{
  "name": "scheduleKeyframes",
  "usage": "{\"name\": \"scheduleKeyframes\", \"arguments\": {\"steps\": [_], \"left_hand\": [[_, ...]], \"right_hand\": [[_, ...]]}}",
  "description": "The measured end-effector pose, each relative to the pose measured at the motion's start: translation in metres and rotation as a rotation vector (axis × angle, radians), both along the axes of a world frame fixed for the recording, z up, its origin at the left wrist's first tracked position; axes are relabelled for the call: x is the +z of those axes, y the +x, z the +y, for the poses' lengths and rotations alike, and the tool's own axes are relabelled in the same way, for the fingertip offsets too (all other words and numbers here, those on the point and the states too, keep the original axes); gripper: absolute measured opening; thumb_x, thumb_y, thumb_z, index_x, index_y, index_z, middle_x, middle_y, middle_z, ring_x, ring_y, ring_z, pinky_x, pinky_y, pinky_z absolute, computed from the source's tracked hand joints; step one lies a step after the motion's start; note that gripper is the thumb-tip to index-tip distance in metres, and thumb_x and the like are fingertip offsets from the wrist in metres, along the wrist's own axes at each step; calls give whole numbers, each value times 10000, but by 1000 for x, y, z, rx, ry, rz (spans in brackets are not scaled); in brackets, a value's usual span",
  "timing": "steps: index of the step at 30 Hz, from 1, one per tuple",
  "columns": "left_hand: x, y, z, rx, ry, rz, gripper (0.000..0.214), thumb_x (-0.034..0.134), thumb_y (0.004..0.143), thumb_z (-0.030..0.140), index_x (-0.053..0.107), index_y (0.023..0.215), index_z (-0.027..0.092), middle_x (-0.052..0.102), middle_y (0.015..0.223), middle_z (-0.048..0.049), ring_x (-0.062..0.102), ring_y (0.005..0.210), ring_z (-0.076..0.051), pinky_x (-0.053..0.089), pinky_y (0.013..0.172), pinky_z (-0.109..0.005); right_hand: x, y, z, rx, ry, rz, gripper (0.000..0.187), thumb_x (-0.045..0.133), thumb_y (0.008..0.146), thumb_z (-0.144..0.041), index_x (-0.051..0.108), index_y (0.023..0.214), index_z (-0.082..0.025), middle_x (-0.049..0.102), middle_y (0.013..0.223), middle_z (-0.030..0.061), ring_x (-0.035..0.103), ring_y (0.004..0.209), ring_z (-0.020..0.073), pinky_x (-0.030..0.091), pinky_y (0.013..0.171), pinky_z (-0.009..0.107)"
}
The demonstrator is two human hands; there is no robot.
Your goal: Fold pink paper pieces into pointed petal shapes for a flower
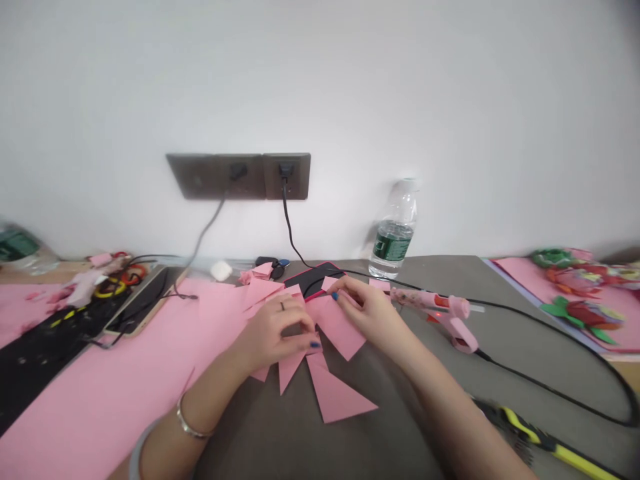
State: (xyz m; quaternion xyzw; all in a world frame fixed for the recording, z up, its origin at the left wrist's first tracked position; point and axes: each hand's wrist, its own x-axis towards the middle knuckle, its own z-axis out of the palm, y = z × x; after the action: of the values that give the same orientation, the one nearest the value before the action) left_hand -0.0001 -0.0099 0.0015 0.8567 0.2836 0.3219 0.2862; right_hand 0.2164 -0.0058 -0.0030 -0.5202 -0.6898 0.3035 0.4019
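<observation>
- Up close, the left hand (pixel 277 327) curls over a pleated pink paper fan (pixel 336 393), its fingers pinching the layers, with a ring on one finger and a silver bangle (pixel 190 423) on the wrist.
- Just beside it, the right hand (pixel 363 310) is closed on the same paper from the other side, its blue-painted fingertips (pixel 335 296) almost meeting the left hand.
- The paper fan lies on the grey table (pixel 320 453) directly in front of the person, its sharp pointed ends splaying towards the camera.
- At the lower right, a blurred yellow-and-black tool (pixel 550 443) lies near the table edge.
- Left of the hands, a large pink sheet (pixel 125 393) covers the table, next to a long black strip (pixel 40 360).
- To the right, a pink glue gun (pixel 435 313) lies just beside the right hand, its black cord (pixel 550 373) looping across the table.
- Beyond the paper, a dark phone with a red edge (pixel 315 277) lies under a few pink scraps (pixel 260 272).
- Farther right, red and green paper flowers (pixel 580 287) rest on another pink sheet (pixel 530 280).
- At the back, a water bottle (pixel 395 230) stands against the white wall (pixel 400 87), below a dark wall socket panel (pixel 237 177) with two plugged-in cables.
</observation>
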Motion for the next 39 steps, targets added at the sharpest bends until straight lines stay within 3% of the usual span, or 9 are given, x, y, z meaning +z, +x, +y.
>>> {"name": "scheduleKeyframes", "arguments": {"steps": [5, 8, 15, 18, 21, 25, 30, 34, 39], "left_hand": [[11, 16, -25, -241, 22, 359, 488, 854, 708, 382, 700, 1148, 238, 680, 1123, -83, 583, 1032, -293, 455, 861, -372], [16, 24, -38, -277, -22, 408, 268, 824, 730, 161, 711, 963, 233, 684, 1021, -41, 597, 1033, -265, 443, 889, -353], [29, 19, -45, -59, -199, 77, 114, 542, 923, 114, 588, 907, 218, 735, 939, -24, 667, 870, -185, 505, 787, -311], [18, 19, -39, 80, 104, -122, 118, 496, 969, 145, 571, 912, 217, 737, 1059, -74, 653, 1002, -211, 510, 889, -386], [5, 22, -29, 185, 470, -114, 152, 607, 909, 103, 631, 840, 235, 699, 1198, -66, 568, 1136, -245, 456, 1004, -468], [-4, 21, -13, 296, 534, -93, 162, 658, 875, 92, 683, 802, 234, 574, 1377, -82, 440, 1339, -286, 390, 1108, -540], [-10, 7, 2, 209, 192, -152, 160, 691, 887, 312, 729, 1027, 244, 323, 1610, -109, 329, 1466, -346, 381, 1134, -554], [-17, 2, 1, 178, -179, -364, 297, 571, 959, 388, 691, 1170, 216, 661, 1277, -157, 634, 1182, -281, 582, 912, -403], [-21, 11, -7, 340, -419, -513, 238, 710, 835, 235, 705, 1069, 198, 732, 1138, -99, 731, 916, -203, 645, 682, -268]], "right_hand": [[27, 11, -17, -140, 191, -295, 227, 518, 812, -118, 716, 843, -224, 668, 864, 66, 610, 804, 242, 447, 726, 362], [42, 11, -34, -152, 214, -204, 241, 483, 850, -129, 702, 897, -217, 675, 826, 55, 603, 735, 217, 451, 677, 337], [38, 15, -64, 78, -475, 226, 475, 417, 943, -568, 628, 797, -169, 667, 610, 35, 572, 470, 149, 362, 467, 253], [25, 3, -64, 201, -716, 503, 592, 438, 880, -714, 627, 799, -158, 691, 636, 58, 613, 483, 142, 356, 444, 222], [16, -14, -56, 186, -556, 802, 477, 653, 810, -644, 653, 875, -172, 677, 741, 26, 637, 611, 137, 461, 528, 228], [7, -26, -35, 170, -417, 799, 387, 813, 700, -510, 654, 818, -177, 611, 715, -23, 568, 598, 110, 497, 565, 237], [-2, -27, -10, 99, -292, 727, 276, 686, 789, -438, 564, 708, -204, 484, 604, -64, 468, 511, 100, 418, 487, 218], [-9, -28, -4, 187, -250, 626, 167, 679, 780, -355, 627, 721, -208, 579, 627, -32, 501, 550, 135, 438, 539, 256], [-20, -28, -7, 261, -222, 646, 215, 642, 863, -419, 655, 816, -210, 679, 791, 20, 607, 712, 191, 492, 697, 312]]}}
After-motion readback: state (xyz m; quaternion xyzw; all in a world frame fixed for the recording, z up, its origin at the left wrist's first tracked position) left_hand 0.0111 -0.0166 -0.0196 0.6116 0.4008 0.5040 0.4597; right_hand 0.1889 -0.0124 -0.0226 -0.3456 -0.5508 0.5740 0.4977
